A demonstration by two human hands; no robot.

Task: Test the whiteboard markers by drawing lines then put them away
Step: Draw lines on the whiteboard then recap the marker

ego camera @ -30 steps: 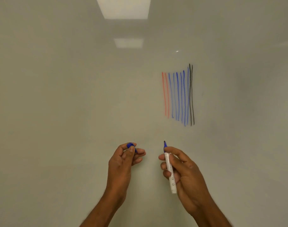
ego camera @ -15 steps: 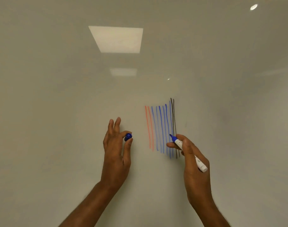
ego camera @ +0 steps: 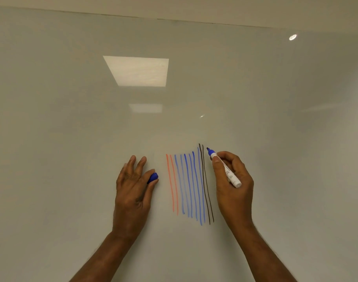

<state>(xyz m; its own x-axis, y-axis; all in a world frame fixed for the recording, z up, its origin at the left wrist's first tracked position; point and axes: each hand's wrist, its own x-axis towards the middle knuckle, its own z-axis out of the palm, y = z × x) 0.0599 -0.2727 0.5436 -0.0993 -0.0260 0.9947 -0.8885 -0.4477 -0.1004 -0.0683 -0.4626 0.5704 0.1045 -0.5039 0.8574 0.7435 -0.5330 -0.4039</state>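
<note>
My right hand (ego camera: pixel 233 180) grips blue marker (ego camera: pixel 224 167), tip right of the black lines (ego camera: pixel 206 184); left hand (ego camera: pixel 133 188) pinches its cap (ego camera: pixel 153 177).

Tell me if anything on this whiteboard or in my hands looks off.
Nothing stands out. The right hand holds the uncapped marker beside the drawn lines, which look clean and roughly parallel; the left hand pinches its blue cap.
</note>
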